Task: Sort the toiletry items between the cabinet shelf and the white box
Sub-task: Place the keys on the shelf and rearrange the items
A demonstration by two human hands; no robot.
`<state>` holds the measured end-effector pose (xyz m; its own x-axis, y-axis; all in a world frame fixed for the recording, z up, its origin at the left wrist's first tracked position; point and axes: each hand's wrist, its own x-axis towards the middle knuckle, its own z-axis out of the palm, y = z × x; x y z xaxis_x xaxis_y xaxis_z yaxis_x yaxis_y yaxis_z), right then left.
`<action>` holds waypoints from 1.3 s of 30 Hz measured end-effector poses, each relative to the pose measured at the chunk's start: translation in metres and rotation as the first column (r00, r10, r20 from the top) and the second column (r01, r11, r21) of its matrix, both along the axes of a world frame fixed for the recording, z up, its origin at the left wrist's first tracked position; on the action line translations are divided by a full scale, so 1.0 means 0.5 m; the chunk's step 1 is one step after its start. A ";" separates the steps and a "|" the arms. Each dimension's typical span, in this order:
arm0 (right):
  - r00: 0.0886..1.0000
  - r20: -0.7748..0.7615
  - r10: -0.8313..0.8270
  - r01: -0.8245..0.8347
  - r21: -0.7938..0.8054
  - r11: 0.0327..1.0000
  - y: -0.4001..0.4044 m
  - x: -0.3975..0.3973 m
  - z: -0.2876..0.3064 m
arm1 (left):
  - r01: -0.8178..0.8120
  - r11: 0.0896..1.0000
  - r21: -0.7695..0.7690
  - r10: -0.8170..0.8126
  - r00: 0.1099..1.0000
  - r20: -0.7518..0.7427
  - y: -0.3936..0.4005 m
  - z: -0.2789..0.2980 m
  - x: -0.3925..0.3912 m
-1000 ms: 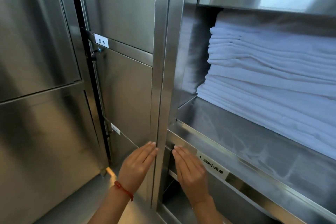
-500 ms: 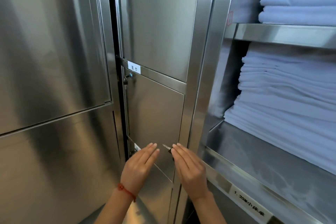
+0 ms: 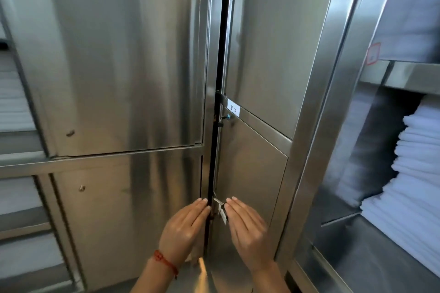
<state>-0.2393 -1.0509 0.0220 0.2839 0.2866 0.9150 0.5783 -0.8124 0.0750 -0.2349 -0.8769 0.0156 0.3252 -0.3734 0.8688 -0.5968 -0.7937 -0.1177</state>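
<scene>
Left hand (image 3: 183, 233) and right hand (image 3: 247, 233) are hovering flat-fingered, holding nothing, either side of the steel cabinet's dark door gap (image 3: 214, 173).

The cabinet (image 3: 123, 59) is brushed stainless steel, built of upright door panels separated by a narrow dark vertical gap (image 3: 215, 150). To the right of the gap, a lower door (image 3: 250, 169) stands closed; a small white label (image 3: 233, 108) sits on the rail above it and a key lock (image 3: 225, 117) at its upper left corner. No toiletry items and no white box are in view. Further right, an open cabinet shelf (image 3: 371, 259) carries folded white linen (image 3: 414, 173), stacked flat.
</scene>
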 end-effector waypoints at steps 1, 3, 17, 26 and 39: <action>0.999 0.011 0.032 -0.032 0.007 0.999 0.003 0.006 0.002 | -0.028 1.000 -0.007 0.028 1.000 -0.001 0.001 0.003 -0.006; 0.995 0.034 0.095 -0.096 0.020 0.995 0.011 0.017 0.006 | -0.089 0.996 -0.012 0.089 0.996 -0.004 0.007 0.010 -0.020; 0.877 0.114 0.466 -0.471 0.019 0.882 0.143 -0.005 0.016 | -0.455 0.890 -0.015 0.455 0.890 -0.001 0.087 0.036 -0.178; 0.769 0.114 0.629 -0.629 -0.037 0.776 0.275 -0.094 0.023 | -0.671 0.741 0.026 0.670 0.742 0.019 0.184 0.050 -0.330; 0.564 0.127 0.816 -0.820 -0.029 0.572 0.457 -0.317 0.027 | -0.852 0.523 -0.011 0.852 0.523 0.015 0.291 0.050 -0.609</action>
